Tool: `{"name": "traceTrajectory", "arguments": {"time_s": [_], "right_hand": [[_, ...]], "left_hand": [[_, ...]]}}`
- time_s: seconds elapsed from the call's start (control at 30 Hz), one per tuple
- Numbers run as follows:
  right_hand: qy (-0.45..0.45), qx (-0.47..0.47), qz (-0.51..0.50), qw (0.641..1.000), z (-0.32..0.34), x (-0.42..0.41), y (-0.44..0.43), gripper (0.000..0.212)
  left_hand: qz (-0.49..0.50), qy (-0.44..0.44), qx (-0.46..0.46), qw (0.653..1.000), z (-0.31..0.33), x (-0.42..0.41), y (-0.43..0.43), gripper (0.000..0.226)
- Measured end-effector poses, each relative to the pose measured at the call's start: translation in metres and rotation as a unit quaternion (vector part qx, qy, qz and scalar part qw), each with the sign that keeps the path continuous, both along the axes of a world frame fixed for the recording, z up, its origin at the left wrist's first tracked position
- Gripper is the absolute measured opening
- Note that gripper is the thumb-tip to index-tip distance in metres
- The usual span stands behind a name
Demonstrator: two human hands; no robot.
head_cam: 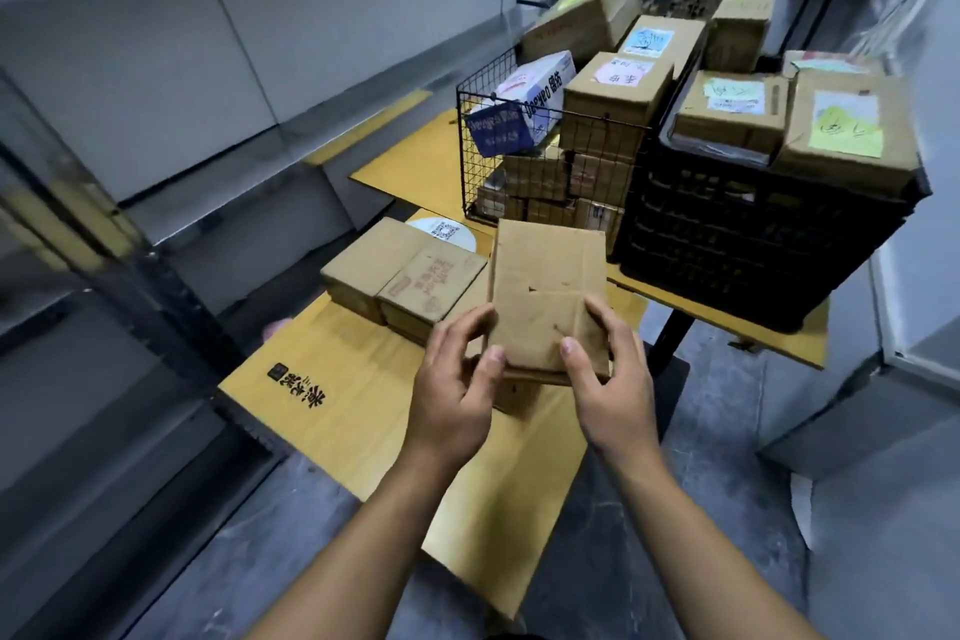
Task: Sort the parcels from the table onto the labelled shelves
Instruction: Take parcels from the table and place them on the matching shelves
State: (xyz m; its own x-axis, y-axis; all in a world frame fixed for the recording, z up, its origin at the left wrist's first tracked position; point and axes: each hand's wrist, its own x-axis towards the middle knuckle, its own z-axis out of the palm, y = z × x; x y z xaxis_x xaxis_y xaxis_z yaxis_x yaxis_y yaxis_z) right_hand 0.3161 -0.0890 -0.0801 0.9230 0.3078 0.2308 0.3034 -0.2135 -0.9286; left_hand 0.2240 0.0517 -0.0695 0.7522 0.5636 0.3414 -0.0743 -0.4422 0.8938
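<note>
The left hand [457, 382] and right hand [610, 379] pinch a cardboard parcel [548, 291] over the table [332, 431]. Two boxes [431, 281] lie just left of it. A wire basket [470, 182] and black crate [753, 244], seemingly full, stand behind.

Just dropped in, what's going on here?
A person holds a small cardboard parcel, with the left hand and right hand gripping its near corners, above the yellow table. Two more boxes lie on the table just left of it. Further back, a wire basket and a black crate hold more boxes, several with coloured labels. The shelves at left are too blurred to read.
</note>
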Motion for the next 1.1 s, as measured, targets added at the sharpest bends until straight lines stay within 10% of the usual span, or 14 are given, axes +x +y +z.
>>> {"name": "traceTrajectory", "arguments": {"time_s": [0.43, 0.87, 1.1], "right_hand": [[-0.012, 0.089, 0.302, 0.949, 0.025, -0.193, 0.079, 0.043], [-0.003, -0.048, 0.48, 0.876, 0.05, -0.361, 0.108, 0.082], [0.199, 0.095, 0.534, 0.816, 0.05, -0.375, 0.126, 0.036]], "left_hand": [[0.135, -0.093, -0.247, 0.955, 0.007, -0.252, 0.031, 0.048], [0.397, -0.047, -0.044, 0.915, 0.023, -0.429, -0.007, 0.047], [0.422, -0.139, -0.08, 0.892, 0.032, -0.456, 0.009, 0.042]]}}
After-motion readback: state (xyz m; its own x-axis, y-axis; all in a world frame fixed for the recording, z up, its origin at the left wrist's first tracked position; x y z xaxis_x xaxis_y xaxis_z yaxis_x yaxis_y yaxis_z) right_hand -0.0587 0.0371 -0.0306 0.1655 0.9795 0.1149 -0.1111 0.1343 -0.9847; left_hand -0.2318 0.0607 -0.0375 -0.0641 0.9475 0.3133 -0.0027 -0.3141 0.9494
